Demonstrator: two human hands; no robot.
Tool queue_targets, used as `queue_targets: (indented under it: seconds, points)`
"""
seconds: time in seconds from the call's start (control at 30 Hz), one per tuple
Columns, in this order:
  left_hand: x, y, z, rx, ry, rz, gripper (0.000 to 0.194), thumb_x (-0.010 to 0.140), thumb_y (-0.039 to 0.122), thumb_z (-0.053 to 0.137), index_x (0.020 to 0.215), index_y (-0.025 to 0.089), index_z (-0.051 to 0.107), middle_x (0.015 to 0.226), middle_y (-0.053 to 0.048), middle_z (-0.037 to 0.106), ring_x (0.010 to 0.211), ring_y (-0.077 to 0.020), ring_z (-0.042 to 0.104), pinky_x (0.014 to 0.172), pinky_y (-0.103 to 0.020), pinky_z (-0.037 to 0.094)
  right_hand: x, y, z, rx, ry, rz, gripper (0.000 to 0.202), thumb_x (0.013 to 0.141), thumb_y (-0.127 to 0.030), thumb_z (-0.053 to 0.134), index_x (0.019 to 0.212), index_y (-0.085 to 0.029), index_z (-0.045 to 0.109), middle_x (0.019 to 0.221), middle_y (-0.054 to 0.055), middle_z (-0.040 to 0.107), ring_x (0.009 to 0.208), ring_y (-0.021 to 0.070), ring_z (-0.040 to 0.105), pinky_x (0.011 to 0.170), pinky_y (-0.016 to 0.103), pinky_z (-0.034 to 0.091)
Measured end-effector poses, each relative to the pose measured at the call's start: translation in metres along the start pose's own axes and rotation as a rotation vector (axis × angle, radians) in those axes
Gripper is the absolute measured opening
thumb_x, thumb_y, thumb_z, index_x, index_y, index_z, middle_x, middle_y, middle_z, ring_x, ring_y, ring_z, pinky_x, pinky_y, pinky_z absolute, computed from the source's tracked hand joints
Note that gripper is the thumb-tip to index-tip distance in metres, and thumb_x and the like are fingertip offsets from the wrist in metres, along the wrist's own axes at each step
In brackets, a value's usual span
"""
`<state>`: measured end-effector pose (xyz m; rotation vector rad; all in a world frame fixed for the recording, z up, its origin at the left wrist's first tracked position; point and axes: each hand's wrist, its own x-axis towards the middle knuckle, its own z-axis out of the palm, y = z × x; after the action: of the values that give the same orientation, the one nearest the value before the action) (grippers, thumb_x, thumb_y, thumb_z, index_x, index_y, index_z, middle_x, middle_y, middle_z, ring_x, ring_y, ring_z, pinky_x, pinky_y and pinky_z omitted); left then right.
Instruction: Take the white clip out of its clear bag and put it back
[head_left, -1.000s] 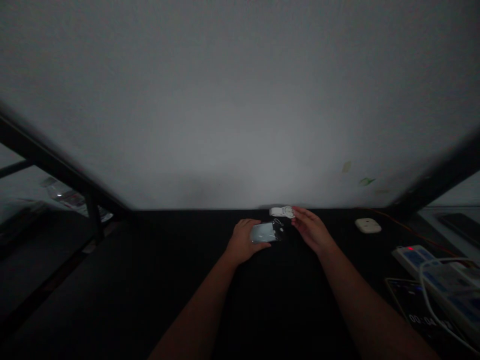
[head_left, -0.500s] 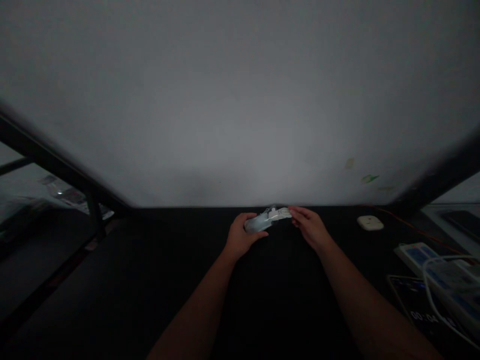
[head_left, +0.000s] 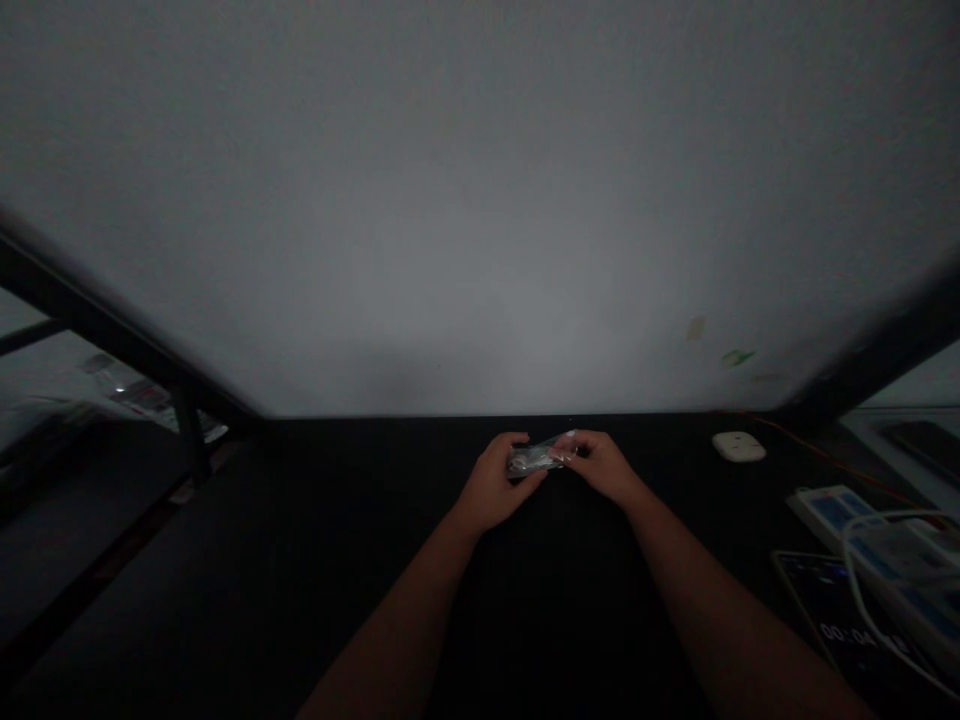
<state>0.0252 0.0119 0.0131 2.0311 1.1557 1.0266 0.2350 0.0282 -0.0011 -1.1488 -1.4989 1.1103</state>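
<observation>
Left hand and right hand grasp opposite ends of a clear plastic pouch over the black worktop, near the wall; a phone lies beside a power strip.

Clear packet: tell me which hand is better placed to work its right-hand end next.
Probably the right hand: its fingers are at that end of the clear packet, while the left hand holds the opposite end.
</observation>
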Motion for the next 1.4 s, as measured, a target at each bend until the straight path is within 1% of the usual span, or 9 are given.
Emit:
queue_targets:
  seconds: [0.1, 0.23, 0.37, 0.5, 0.7, 0.8, 0.93, 1.13, 1.4]
  points:
    - [0.0, -0.001, 0.0, -0.072, -0.001, -0.009, 0.049, 0.072, 0.014, 0.069, 0.119, 0.02, 0.055, 0.116, -0.01, 0.065, 0.106, -0.0238, 0.064, 0.092, -0.037, 0.051, 0.0, 0.0, 0.0, 0.125, 0.124, 0.054, 0.032, 0.062, -0.042, 0.082, 0.082, -0.022, 0.065, 0.064, -0.003, 0.065, 0.06, 0.0152, 0.056, 0.061, 0.028, 0.045]
    - [0.004, -0.008, 0.002, -0.239, 0.007, -0.071, 0.023, 0.081, 0.022, 0.065, 0.103, 0.019, 0.059, 0.097, -0.005, 0.068, 0.09, -0.0188, 0.067, 0.081, -0.033, 0.054, 0.0, -0.001, -0.002, 0.182, 0.173, 0.083, 0.055, 0.066, -0.046, 0.08, 0.114, -0.022, 0.066, 0.057, -0.007, 0.057, 0.053, 0.0124, 0.049, 0.056, 0.026, 0.04]
    - [0.009, -0.014, 0.002, -0.473, 0.04, -0.235, 0.036, 0.081, 0.045, 0.069, 0.102, 0.017, 0.059, 0.09, -0.006, 0.07, 0.078, -0.0193, 0.068, 0.053, -0.025, 0.052, 0.001, -0.003, -0.005, 0.201, 0.169, 0.119, 0.047, 0.077, -0.06, 0.067, 0.097, -0.018, 0.077, 0.049, -0.006, 0.045, 0.047, 0.0104, 0.037, 0.047, 0.026, 0.029]
    - [0.013, -0.015, -0.001, -0.551, 0.069, -0.309, 0.051, 0.076, 0.053, 0.071, 0.109, 0.016, 0.059, 0.093, -0.01, 0.073, 0.075, -0.0216, 0.071, 0.039, -0.02, 0.043, 0.0, -0.003, -0.009, 0.306, 0.13, 0.144, 0.049, 0.08, -0.063, 0.061, 0.089, -0.017, 0.078, 0.043, -0.009, 0.027, 0.041, 0.0086, 0.021, 0.043, 0.027, 0.019]
    - [0.012, -0.016, -0.001, -0.541, 0.022, -0.315, 0.048, 0.078, 0.052, 0.069, 0.109, 0.016, 0.059, 0.095, -0.01, 0.074, 0.074, -0.0203, 0.072, 0.038, -0.018, 0.041, -0.002, -0.005, -0.008, 0.148, 0.106, 0.062, 0.035, 0.067, -0.055, 0.078, 0.08, -0.023, 0.076, 0.068, 0.0, 0.065, 0.064, 0.0154, 0.054, 0.061, 0.029, 0.042]
    - [0.011, -0.016, 0.0, -0.548, 0.007, -0.322, 0.048, 0.078, 0.051, 0.07, 0.108, 0.016, 0.058, 0.097, -0.01, 0.074, 0.073, -0.0205, 0.072, 0.037, -0.018, 0.04, -0.001, -0.006, -0.007, 0.138, 0.091, 0.069, 0.037, 0.069, -0.052, 0.077, 0.093, -0.025, 0.076, 0.084, 0.002, 0.072, 0.074, 0.0183, 0.06, 0.067, 0.03, 0.046]
    - [0.011, -0.015, 0.0, -0.551, -0.02, -0.329, 0.047, 0.076, 0.051, 0.072, 0.105, 0.016, 0.059, 0.094, -0.01, 0.074, 0.07, -0.0193, 0.071, 0.038, -0.019, 0.041, -0.001, -0.005, -0.008, 0.137, 0.022, 0.102, 0.042, 0.078, -0.055, 0.068, 0.106, -0.025, 0.076, 0.093, 0.004, 0.074, 0.074, 0.0183, 0.06, 0.066, 0.031, 0.045]
    - [0.012, -0.015, 0.001, -0.561, -0.015, -0.329, 0.046, 0.076, 0.049, 0.073, 0.104, 0.015, 0.059, 0.091, -0.008, 0.074, 0.067, -0.0177, 0.07, 0.037, -0.017, 0.041, 0.0, -0.004, -0.008, 0.139, -0.049, 0.111, 0.041, 0.074, -0.052, 0.072, 0.103, -0.023, 0.075, 0.089, 0.002, 0.073, 0.074, 0.0175, 0.06, 0.071, 0.031, 0.046]
    - [0.011, -0.011, 0.0, -0.564, -0.046, -0.323, 0.046, 0.076, 0.051, 0.074, 0.103, 0.016, 0.06, 0.086, -0.006, 0.073, 0.065, -0.0168, 0.069, 0.039, -0.018, 0.043, 0.0, -0.008, -0.005, 0.033, -0.135, 0.082, 0.043, 0.081, -0.061, 0.061, 0.082, -0.019, 0.069, 0.078, 0.001, 0.066, 0.073, 0.0175, 0.057, 0.071, 0.03, 0.045]
